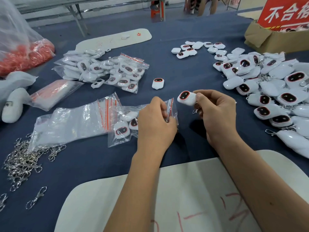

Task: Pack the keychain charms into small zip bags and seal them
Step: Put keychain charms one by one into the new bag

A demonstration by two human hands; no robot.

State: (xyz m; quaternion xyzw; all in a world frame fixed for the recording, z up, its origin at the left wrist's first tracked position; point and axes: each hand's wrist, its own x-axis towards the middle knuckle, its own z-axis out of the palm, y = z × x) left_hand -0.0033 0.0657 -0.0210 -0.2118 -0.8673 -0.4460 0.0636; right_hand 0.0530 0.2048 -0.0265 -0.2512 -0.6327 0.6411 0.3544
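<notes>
My right hand (215,111) pinches a white keychain charm (186,97) with a dark red-rimmed face, its metal clasp dangling below the fingers. My left hand (155,121) grips the red-striped mouth of a small clear zip bag (125,136) that lies on the blue cloth with a few charms inside. The held charm hovers just right of the bag's mouth. One loose charm (158,83) lies on the cloth beyond my hands.
A big heap of loose charms (267,84) fills the right side. Filled zip bags (107,71) lie at the back left, empty zip bags (75,121) at the left. Metal clasps (21,161) are scattered front left. A cardboard box (267,39) stands back right; a white board (167,198) lies under my forearms.
</notes>
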